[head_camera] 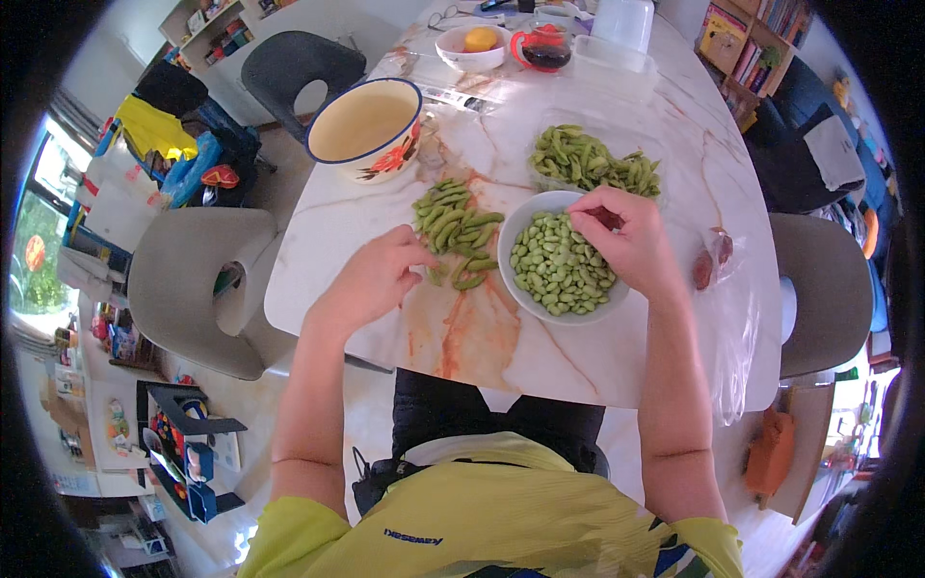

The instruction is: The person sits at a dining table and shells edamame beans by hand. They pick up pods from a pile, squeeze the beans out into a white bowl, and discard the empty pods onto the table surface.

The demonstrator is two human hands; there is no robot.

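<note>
My left hand is at the near left of a small pile of green edamame pods on the marble-patterned table. Its thumb and forefinger are apart, close to a pod at the pile's edge. Over the right side of a white bowl is my right hand, thumb and fingers drawn together above the shelled green beans. Whether something small sits in those fingertips is hidden. Behind the bowl, more edamame pods lie in a clear plastic tray. A cream enamel basin with a blue rim and red flowers stands far left.
A crumpled plastic bag and dark red pieces lie at the right. Farther back are a bowl holding a yellow item, a red-handled glass pot and a clear plastic box. Chairs flank the table.
</note>
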